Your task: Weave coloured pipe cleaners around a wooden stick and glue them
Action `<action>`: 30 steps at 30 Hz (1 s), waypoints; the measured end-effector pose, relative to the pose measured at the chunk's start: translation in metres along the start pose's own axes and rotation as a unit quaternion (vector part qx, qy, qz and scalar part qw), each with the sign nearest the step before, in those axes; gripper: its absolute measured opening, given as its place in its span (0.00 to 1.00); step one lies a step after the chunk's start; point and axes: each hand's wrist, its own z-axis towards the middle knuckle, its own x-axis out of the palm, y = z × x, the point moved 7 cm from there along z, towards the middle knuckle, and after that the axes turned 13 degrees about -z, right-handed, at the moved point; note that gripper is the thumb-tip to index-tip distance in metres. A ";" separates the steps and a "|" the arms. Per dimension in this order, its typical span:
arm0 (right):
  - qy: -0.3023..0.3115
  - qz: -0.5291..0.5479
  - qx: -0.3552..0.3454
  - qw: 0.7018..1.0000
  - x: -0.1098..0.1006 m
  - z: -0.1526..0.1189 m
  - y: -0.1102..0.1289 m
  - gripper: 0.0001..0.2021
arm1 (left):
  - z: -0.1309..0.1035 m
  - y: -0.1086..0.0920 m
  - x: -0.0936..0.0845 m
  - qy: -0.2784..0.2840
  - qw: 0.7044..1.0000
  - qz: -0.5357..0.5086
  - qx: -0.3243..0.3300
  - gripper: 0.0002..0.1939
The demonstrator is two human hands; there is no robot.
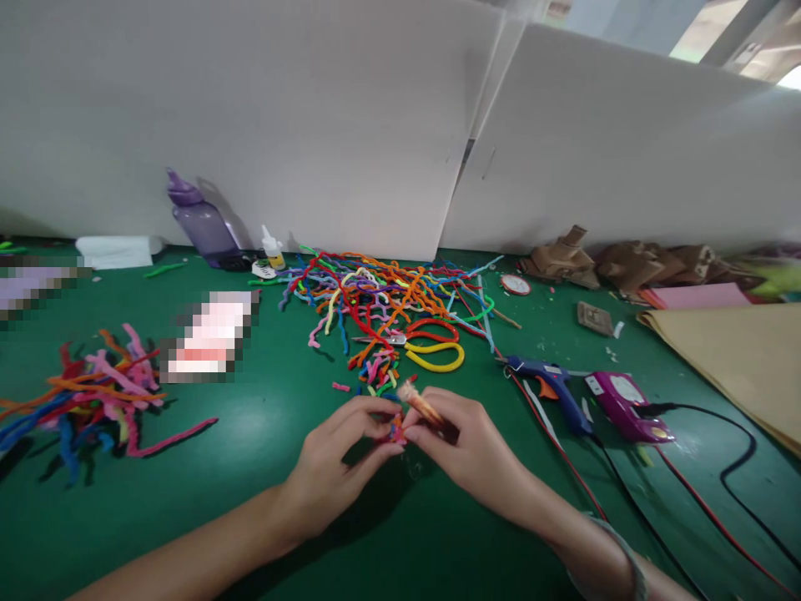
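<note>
Forearms (238,527), left hand (335,457) pinching multicoloured piece (397,428), beside right hand (471,434) clasping brownish stick (426,408)

Craft supplies marked this place as a workshop: fuzzy coloured stems (400,288) lay heaped on a green tabletop (250,442) beside red-and-yellow-handled scissors (400,340), a small glue bottle (273,251) stood toward the rear, and a blue glue gun (556,394) rested at right. Pale boards (313,125) walled the bench; the blurred brown shapes (563,263) below them were probably cardboard models, near a large brown paper sheet (738,359).
</note>
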 end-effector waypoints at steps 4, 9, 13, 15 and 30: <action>0.075 0.052 0.083 0.992 0.012 -0.001 -0.008 0.05 | 0.000 -0.004 0.002 0.025 0.999 0.010 0.042 0.07; 0.045 0.001 0.067 0.997 0.004 -0.004 -0.003 0.05 | 0.000 -0.007 0.004 0.030 0.996 0.026 0.080 0.04; -0.067 -0.044 0.026 0.996 -0.012 -0.008 0.005 0.04 | 0.003 -0.010 -0.003 -0.014 0.997 0.042 0.065 0.06; -0.075 -0.054 -0.002 0.996 -0.012 -0.010 0.008 0.04 | 0.004 -0.012 -0.004 -0.020 0.997 0.042 0.063 0.06; -0.066 -0.034 -0.043 0.996 -0.003 -0.013 0.013 0.09 | 0.002 -0.007 -0.007 -0.014 0.999 0.021 0.045 0.03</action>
